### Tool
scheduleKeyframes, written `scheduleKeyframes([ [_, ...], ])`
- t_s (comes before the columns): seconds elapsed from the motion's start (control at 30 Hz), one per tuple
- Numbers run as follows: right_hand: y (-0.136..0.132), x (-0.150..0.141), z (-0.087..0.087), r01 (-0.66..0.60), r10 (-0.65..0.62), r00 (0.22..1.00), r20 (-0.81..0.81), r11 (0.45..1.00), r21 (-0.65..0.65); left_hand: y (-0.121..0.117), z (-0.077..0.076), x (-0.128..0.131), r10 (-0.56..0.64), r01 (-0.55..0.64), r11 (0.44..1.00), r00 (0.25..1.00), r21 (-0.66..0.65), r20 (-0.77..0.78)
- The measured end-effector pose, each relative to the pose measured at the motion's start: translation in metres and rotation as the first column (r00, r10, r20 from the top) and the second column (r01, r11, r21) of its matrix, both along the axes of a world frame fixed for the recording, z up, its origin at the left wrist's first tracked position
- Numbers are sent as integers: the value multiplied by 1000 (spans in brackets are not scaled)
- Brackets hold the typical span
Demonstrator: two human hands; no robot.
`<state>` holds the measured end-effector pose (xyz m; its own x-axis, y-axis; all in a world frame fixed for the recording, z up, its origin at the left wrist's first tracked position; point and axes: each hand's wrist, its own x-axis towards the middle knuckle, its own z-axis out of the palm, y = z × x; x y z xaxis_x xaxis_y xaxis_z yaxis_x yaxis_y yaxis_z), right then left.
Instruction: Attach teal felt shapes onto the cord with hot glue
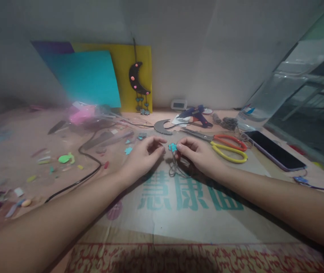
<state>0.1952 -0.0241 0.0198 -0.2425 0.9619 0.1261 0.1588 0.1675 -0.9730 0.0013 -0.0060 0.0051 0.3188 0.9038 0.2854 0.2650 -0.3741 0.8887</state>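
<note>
In the head view, a person's two bare hands meet over a cluttered worktop (73,148), a small blue star (172,147) between them. The right hand (197,151) grasps the star at its edge, thumb and fingers pinched together, as a thin grey cord (173,168) trails below in loops. The left hand (145,153) hovers just beside it, its fingers released and loosely curved, with a gap between thumb and forefinger (nothing shows in its grasp).

Beneath the hands lies a pale sheet (176,223) printed with large green characters. Scissors (227,148) with one red and one yellow handle rest beside the right hand, near a dark-screened phone (276,150). Behind the hands are a grey crescent (162,126), a dark blue glue gun (197,115) and a bundle of grey yarn (228,123). Against the wall, a dark crescent ornament (135,77) dotted with pink beads hangs before a yellow panel (123,57), beside a bright blue sheet (90,77). Loose blue pieces (128,151) lie near the left hand; colourful scraps and a black cable (89,172) spread farther left.
</note>
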Motion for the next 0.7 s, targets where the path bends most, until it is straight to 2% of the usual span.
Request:
scheduleKeyframes([
  [0.13,1,1,-1,15,-15,1000,6,1000,16,-2,0,-1,-90,91,996,995,-24,52],
  [0.27,1,1,0,-6,4,998,57,999,36,-1,0,-2,-96,96,995,994,-12,50],
  [0.5,-2,2,4,-74,67,990,125,996,47,-3,7,-2,-56,71,993,984,89,-167],
  [0.7,1,0,-4,-97,81,987,142,990,106,-4,8,-2,64,-55,994,993,92,-103],
])
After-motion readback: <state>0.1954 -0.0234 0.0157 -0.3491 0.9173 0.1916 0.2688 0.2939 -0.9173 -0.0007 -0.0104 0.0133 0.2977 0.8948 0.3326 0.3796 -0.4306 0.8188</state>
